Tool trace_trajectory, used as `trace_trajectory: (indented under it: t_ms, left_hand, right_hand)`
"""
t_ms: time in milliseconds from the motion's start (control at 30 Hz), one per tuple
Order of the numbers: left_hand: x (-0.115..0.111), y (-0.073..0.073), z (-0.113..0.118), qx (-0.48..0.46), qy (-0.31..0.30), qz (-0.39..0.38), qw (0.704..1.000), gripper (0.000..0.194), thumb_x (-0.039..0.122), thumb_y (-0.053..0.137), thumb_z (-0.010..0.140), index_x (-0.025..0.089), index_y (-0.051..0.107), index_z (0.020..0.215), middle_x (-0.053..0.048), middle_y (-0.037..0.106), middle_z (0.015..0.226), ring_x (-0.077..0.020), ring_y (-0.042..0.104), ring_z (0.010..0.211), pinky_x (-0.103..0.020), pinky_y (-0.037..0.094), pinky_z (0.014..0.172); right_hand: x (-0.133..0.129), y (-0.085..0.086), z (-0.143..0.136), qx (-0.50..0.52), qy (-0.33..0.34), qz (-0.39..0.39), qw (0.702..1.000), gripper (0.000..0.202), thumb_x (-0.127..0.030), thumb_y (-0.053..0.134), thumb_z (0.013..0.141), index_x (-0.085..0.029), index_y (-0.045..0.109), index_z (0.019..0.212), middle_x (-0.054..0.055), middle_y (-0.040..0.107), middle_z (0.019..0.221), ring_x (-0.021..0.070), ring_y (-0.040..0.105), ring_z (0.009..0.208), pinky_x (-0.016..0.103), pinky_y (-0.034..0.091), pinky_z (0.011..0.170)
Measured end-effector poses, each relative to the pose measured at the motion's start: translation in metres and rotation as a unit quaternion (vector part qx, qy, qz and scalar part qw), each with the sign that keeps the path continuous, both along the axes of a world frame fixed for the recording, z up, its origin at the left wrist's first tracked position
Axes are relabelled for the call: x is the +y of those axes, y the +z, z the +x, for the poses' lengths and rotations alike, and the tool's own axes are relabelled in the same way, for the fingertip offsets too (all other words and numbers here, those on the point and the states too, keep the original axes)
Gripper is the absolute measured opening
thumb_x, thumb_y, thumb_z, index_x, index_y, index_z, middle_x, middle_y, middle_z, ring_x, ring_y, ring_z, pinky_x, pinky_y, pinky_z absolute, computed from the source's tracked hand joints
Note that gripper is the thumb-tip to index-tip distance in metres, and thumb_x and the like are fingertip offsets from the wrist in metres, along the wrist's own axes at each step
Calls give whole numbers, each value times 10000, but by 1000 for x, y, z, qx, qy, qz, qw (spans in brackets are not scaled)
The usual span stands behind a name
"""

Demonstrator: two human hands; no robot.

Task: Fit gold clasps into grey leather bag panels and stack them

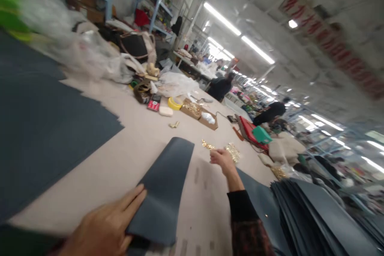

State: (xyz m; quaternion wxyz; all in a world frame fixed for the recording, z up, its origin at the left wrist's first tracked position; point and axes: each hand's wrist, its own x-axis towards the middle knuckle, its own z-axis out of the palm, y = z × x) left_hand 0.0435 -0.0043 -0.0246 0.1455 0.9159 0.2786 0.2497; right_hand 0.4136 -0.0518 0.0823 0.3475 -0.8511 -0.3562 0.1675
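My left hand grips the near left edge of a dark blue-grey leather-like piece, with two fingers stretched along its top. The far end of that piece curves over. My right hand is beyond it to the right, fingers curled together at a short row of small gold metal pieces. Whether a piece is between the fingertips is too blurred to tell. Right beside that hand lies a pile of small gold pieces.
Large dark blue-grey sheets cover the left of the table. A stack of similar panels stands at right. Farther back are a cardboard box of gold parts, yellow tape, plastic bags and a red item. People work in the distance.
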Motion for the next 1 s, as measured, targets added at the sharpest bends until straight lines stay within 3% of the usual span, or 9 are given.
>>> trace_trajectory:
  t_ms: [67,167,267,367,533,700,867,1000]
  left_hand:
    - [-2,19,0,64,-26,9,998,732,74,478,602,163,578,1322,-86,579,1389,-250,655,1118,-352,559,904]
    - [-1,37,2,90,-33,-10,995,705,76,478,629,113,551,1330,-128,579,1382,-263,654,1108,-388,564,899]
    - [-2,42,1,92,-34,-23,995,668,92,499,643,107,551,1309,-138,612,1320,-280,672,1041,-411,579,840]
    - [-4,44,-1,93,-40,-23,995,573,115,519,679,123,578,1248,-126,656,1198,-283,686,947,-415,584,757]
    - [-3,47,-2,86,-53,-17,995,409,138,536,715,151,616,1115,-77,663,982,-266,667,808,-403,561,678]
    - [-2,45,-4,80,-57,-11,995,401,142,527,717,148,610,1110,-68,651,956,-263,651,777,-405,545,655]
    - [-1,45,-4,79,-65,-24,994,415,142,520,700,133,612,1104,-80,655,969,-267,651,778,-413,545,658]
    - [-2,43,-4,74,-62,-32,995,430,127,511,696,134,603,1116,-71,651,957,-266,651,783,-416,547,663]
  right_hand:
    - [7,3,-30,77,56,48,994,383,-443,665,734,-116,677,935,47,681,733,179,678,685,333,585,711]
    - [19,1,-85,218,148,79,962,497,-433,790,637,-150,661,1025,18,691,740,161,676,655,330,584,691]
    - [29,-10,-138,281,229,17,932,347,-394,790,652,-145,692,873,16,687,680,147,664,603,299,568,628]
    - [36,-21,-170,227,295,-55,927,182,-298,713,723,-138,718,810,4,666,612,123,634,565,251,528,585]
    - [40,-20,-181,174,351,-132,910,108,-187,631,749,-148,726,785,-6,667,610,113,622,571,214,496,564]
    - [43,-10,-187,102,384,-167,902,132,-159,601,750,-158,729,781,-1,673,607,125,634,577,212,473,553]
    - [47,-3,-196,2,385,-180,905,139,-144,611,746,-176,743,716,-3,676,590,120,619,570,203,435,534]
    - [50,-5,-194,15,364,-206,908,115,-158,630,744,-171,737,705,-3,667,563,110,608,532,186,427,492]
